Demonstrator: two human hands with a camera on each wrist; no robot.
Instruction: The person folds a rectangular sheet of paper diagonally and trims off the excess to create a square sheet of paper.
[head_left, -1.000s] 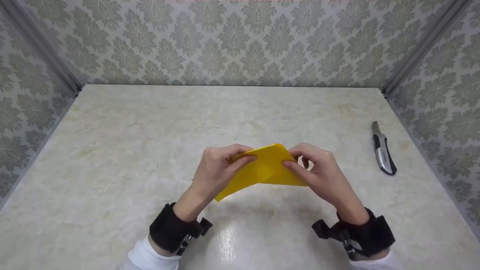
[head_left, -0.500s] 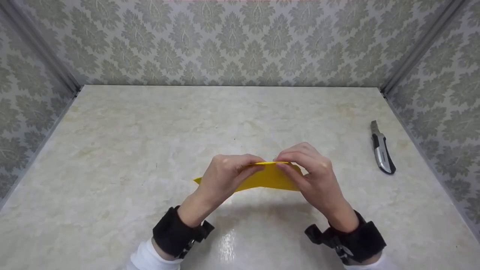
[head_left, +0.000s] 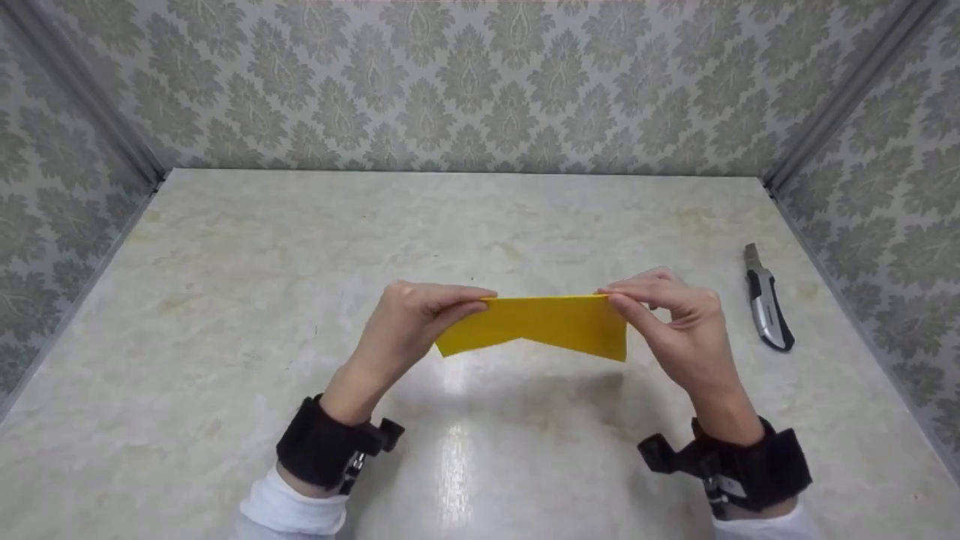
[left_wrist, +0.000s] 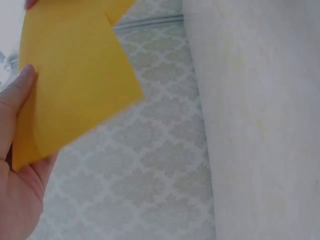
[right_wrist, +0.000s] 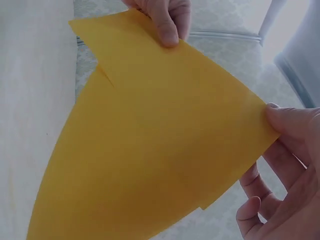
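Note:
A folded sheet of yellow paper (head_left: 536, 319) is held up above the table between both hands, its top edge level and its lower edge notched in the middle. My left hand (head_left: 405, 322) pinches the top left part between thumb and fingers. At the top right corner, my right hand (head_left: 675, 322) pinches the sheet with thumb and forefinger. In the right wrist view the yellow paper (right_wrist: 160, 120) shows layers that overlap along a slanting edge. The left wrist view has the left thumb (left_wrist: 20, 87) lying against the paper's face.
A utility knife (head_left: 766, 304) with a silver and black handle lies on the right side of the marbled table (head_left: 300, 240), blade end pointing away. Patterned wall panels (head_left: 465, 90) enclose the back and sides.
The hands came together at the paper's upper edge, then moved apart to its two ends. The top flap or peak is no longer visible; the upper edge is now straight.

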